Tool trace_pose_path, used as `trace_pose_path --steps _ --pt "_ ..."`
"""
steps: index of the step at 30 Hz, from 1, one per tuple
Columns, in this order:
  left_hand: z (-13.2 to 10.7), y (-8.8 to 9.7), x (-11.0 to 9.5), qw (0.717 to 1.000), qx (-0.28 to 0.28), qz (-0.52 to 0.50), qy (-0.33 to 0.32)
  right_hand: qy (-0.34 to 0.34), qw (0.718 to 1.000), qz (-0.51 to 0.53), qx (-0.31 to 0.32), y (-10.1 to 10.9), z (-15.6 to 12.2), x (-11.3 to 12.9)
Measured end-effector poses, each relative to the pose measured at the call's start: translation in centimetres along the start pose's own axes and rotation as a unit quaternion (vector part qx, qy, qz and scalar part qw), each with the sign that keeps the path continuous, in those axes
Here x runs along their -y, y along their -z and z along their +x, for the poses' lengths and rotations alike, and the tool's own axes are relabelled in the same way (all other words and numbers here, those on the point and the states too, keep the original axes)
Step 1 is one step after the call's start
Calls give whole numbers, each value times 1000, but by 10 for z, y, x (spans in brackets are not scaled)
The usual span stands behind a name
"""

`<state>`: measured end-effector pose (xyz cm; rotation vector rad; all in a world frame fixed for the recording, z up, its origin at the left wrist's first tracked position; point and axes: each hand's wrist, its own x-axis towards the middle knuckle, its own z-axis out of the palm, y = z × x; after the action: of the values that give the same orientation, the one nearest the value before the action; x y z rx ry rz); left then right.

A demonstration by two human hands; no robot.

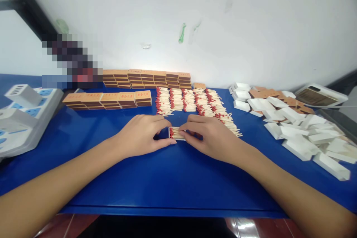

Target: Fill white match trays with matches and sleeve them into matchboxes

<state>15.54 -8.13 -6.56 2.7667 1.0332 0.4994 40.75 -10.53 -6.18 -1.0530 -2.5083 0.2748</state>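
In the head view a small white matchbox tray (178, 140) lies on the blue table in front of me, filled with red-tipped matches (175, 133). My left hand (143, 134) grips its left end between thumb and fingers. At the tray's right end, the thumb and fingertips of my right hand (213, 135) are closed on the matches; that end is hidden behind the hand. Just beyond both hands, loose matches (176, 100) lie in several side-by-side piles, red heads mostly to the left.
Closed matchboxes (111, 100) are stacked in rows at the back left. White trays (298, 130) and orange-brown sleeves (266, 94) are heaped at right, near a phone (320, 95). A power strip (41, 108) stands at far left. Behind the table rises a white wall (251, 26).
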Motion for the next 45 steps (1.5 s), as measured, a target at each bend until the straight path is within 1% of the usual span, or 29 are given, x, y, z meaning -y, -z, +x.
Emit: trace_pose_path --steps 3,5,7,8,9,11,12,14,17,20,23,25,28,31,32,33,36,37,38,40,42,45 --pt "0 1 1 1000 3 -8 8 4 999 0 -36 6 0 -1" --pt "0 1 3 1000 1 -11 14 -34 997 12 -70 14 3 -9" --pt "0 1 5 1000 -8 -17 19 -121 985 38 -119 26 9 -26" --pt "0 1 6 1000 -13 -21 19 -179 972 51 -146 32 14 -38" --pt "0 1 7 999 -19 -25 19 -240 957 56 -156 39 20 -52" --pt "0 1 9 999 -32 -32 13 -356 922 42 -149 50 36 -81" --pt "0 0 11 998 -43 -33 9 -376 914 25 -151 54 44 -95" --pt "0 0 13 998 -61 -33 8 -402 904 -4 -146 58 62 -120" --pt "1 1 15 995 -92 -33 12 -445 889 -18 -104 54 85 -144" --pt "3 2 17 993 -111 -32 18 -467 880 -13 -86 44 97 -156" --pt "4 3 19 993 -112 -29 18 -469 879 15 -91 39 99 -160" --pt "3 3 19 994 -109 -26 19 -454 882 35 -123 41 97 -159" --pt "2 2 19 993 -118 -17 20 -408 884 52 -222 47 86 -147" --pt "2 1 17 988 -151 -4 16 -346 877 58 -328 52 67 -123" --pt "2 1 16 986 -165 0 14 -327 877 65 -347 52 59 -112" --pt "2 1 15 984 -178 2 12 -312 879 78 -352 51 50 -101" --pt "2 1 12 979 -205 5 5 -286 897 141 -306 39 26 -65" --pt "2 1 11 978 -210 4 2 -278 902 173 -280 34 20 -54" --pt "2 1 10 976 -216 3 -1 -262 904 237 -239 29 16 -43" --pt "2 2 10 974 -225 7 -10 -243 902 307 -183 21 11 -25" --pt "2 2 11 972 -233 12 -18 -240 897 338 -153 17 10 -15" --pt "2 3 13 970 -241 14 -22 -254 889 358 -128 16 10 -12"
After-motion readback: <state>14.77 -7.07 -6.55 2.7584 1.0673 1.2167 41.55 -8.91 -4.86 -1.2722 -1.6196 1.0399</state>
